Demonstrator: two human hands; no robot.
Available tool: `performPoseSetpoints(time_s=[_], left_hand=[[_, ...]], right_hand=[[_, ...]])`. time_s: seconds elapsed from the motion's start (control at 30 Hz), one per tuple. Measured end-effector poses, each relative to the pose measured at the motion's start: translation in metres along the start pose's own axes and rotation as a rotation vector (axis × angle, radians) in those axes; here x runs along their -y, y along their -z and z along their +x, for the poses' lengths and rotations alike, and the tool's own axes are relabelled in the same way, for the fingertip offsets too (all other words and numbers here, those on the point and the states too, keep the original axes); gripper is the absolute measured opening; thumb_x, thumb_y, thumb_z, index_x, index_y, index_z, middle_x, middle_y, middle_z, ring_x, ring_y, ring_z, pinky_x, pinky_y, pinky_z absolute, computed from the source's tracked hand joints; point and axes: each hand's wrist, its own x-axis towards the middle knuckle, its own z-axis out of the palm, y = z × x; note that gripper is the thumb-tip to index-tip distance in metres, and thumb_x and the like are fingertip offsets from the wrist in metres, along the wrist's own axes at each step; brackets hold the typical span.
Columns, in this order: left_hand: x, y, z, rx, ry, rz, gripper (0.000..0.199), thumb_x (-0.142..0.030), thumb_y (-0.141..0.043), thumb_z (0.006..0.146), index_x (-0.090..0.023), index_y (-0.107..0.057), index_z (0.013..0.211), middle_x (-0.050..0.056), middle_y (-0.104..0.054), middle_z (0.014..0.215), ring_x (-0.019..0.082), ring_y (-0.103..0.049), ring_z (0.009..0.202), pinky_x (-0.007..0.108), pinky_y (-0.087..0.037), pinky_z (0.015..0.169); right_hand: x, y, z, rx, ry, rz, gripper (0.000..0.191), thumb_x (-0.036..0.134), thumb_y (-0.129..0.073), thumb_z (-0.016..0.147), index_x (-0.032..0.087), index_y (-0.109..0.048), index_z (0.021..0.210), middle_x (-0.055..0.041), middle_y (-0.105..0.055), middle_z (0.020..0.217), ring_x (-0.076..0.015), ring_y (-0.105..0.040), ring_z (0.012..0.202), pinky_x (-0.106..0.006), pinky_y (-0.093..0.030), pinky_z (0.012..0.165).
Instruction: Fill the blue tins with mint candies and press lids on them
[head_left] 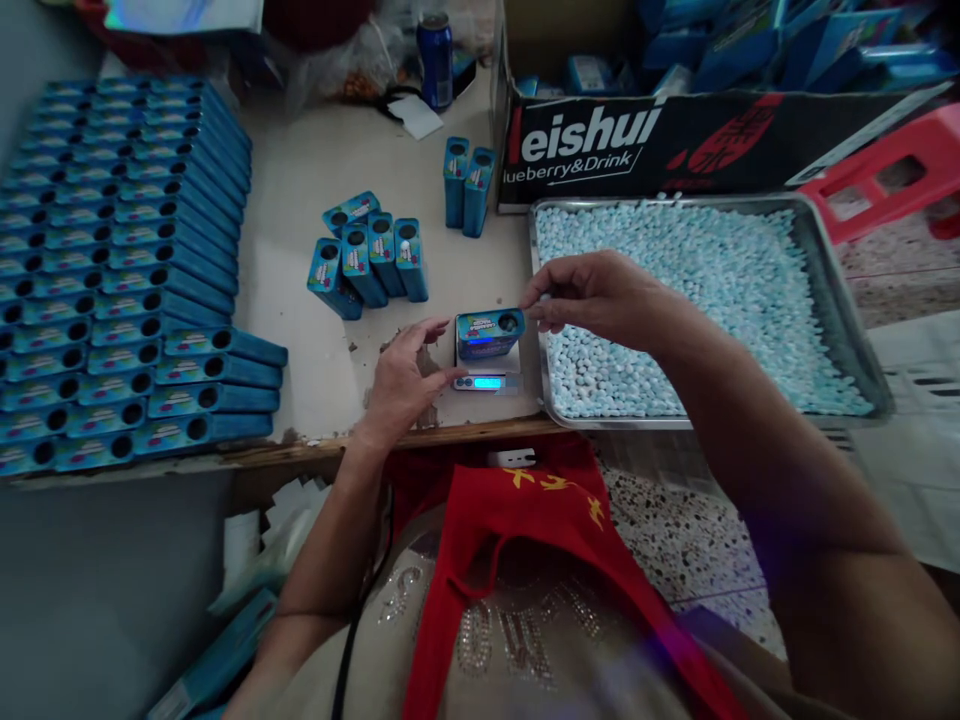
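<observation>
A blue tin [487,334] with a round hole in its top stands on a small digital scale [487,382] with a lit display. At the scale's left side is my left hand [406,380], thumb and fingers apart, holding nothing. My right hand [581,292] is just right of the tin, over the edge of a metal tray [541,365] filled with pale blue pellets [697,300]. Its fingers are pinched together around a small pale pellet [545,298]. Several open blue tins [367,255] stand behind the scale on the left.
Rows of blue tins [135,260] fill the table's left side. Two more tins [466,188] stand near a black carton [585,150] of blue packages. A blue can [436,60] and plastic bags are at the back. A red stool [885,180] is at the right.
</observation>
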Motion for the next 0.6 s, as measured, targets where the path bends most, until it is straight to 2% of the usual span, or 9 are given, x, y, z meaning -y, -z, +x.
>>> performPoseSetpoints(time_s=[0.17, 0.23, 0.3, 0.37, 0.43, 0.47, 0.53, 0.6], left_hand=[[-0.009, -0.013, 0.010, 0.008, 0.001, 0.024, 0.070, -0.041, -0.099, 0.086, -0.023, -0.068, 0.146, 0.012, -0.077, 0.141, 0.030, -0.075, 0.128, 0.046, -0.059, 0.116], [-0.012, -0.022, 0.014, 0.006, 0.030, 0.029, 0.064, -0.042, -0.098, 0.086, -0.026, -0.069, 0.141, 0.008, -0.079, 0.136, 0.028, -0.077, 0.123, 0.044, -0.061, 0.113], [-0.014, -0.029, 0.018, -0.010, 0.058, 0.003, 0.051, -0.042, -0.094, 0.092, -0.028, -0.071, 0.135, 0.005, -0.081, 0.127, 0.026, -0.079, 0.113, 0.041, -0.064, 0.105], [-0.020, -0.035, 0.024, -0.049, 0.036, -0.018, 0.038, -0.037, -0.087, 0.098, -0.028, -0.072, 0.130, 0.004, -0.081, 0.121, 0.025, -0.079, 0.107, 0.039, -0.066, 0.099], [-0.034, -0.038, 0.033, -0.054, -0.078, 0.050, 0.031, -0.029, -0.082, 0.101, -0.027, -0.074, 0.130, 0.006, -0.080, 0.124, 0.026, -0.077, 0.112, 0.042, -0.064, 0.104], [-0.044, -0.039, 0.039, -0.037, -0.161, 0.122, 0.030, -0.025, -0.078, 0.102, -0.028, -0.076, 0.132, 0.007, -0.079, 0.127, 0.028, -0.075, 0.118, 0.046, -0.062, 0.112], [-0.065, -0.043, 0.053, 0.014, -0.336, 0.276, 0.034, -0.018, -0.071, 0.104, -0.032, -0.079, 0.134, 0.006, -0.078, 0.131, 0.030, -0.070, 0.129, 0.057, -0.048, 0.130], [-0.083, -0.050, 0.069, 0.039, -0.472, 0.356, 0.035, -0.017, -0.068, 0.106, -0.038, -0.081, 0.131, 0.004, -0.079, 0.130, 0.030, -0.067, 0.133, 0.067, -0.029, 0.140]], right_hand=[[-0.012, 0.014, -0.008, -0.022, 0.001, -0.053, 0.018, 0.043, -0.088, 0.089, 0.026, -0.083, 0.094, 0.0005, -0.068, 0.069, -0.0173, -0.063, 0.069, -0.032, -0.048, 0.065], [-0.023, 0.023, -0.013, -0.056, 0.001, -0.138, 0.016, 0.043, -0.086, 0.090, 0.028, -0.083, 0.094, -0.0005, -0.069, 0.072, -0.0202, -0.066, 0.074, -0.034, -0.050, 0.068], [-0.038, 0.029, -0.018, -0.118, 0.024, -0.212, 0.014, 0.041, -0.088, 0.087, 0.030, -0.084, 0.093, -0.0039, -0.076, 0.085, -0.0263, -0.071, 0.089, -0.039, -0.055, 0.078], [-0.057, 0.028, -0.020, -0.220, 0.054, -0.204, 0.019, 0.041, -0.093, 0.082, 0.031, -0.083, 0.095, -0.0074, -0.081, 0.106, -0.0327, -0.072, 0.111, -0.044, -0.058, 0.091], [-0.076, 0.019, -0.018, -0.332, 0.038, -0.026, 0.026, 0.047, -0.093, 0.082, 0.031, -0.082, 0.099, -0.0085, -0.081, 0.118, -0.0332, -0.071, 0.121, -0.046, -0.058, 0.099], [-0.084, 0.012, -0.016, -0.373, -0.002, 0.138, 0.029, 0.052, -0.090, 0.085, 0.030, -0.081, 0.101, -0.0081, -0.081, 0.116, -0.0311, -0.072, 0.118, -0.045, -0.059, 0.099], [-0.094, -0.002, -0.010, -0.409, -0.129, 0.547, 0.034, 0.061, -0.081, 0.092, 0.028, -0.078, 0.101, -0.0057, -0.080, 0.104, -0.0249, -0.075, 0.102, -0.041, -0.062, 0.094], [-0.099, -0.013, -0.003, -0.414, -0.244, 0.928, 0.036, 0.063, -0.074, 0.099, 0.027, -0.074, 0.098, -0.0031, -0.077, 0.092, -0.0201, -0.073, 0.087, -0.036, -0.064, 0.084]])
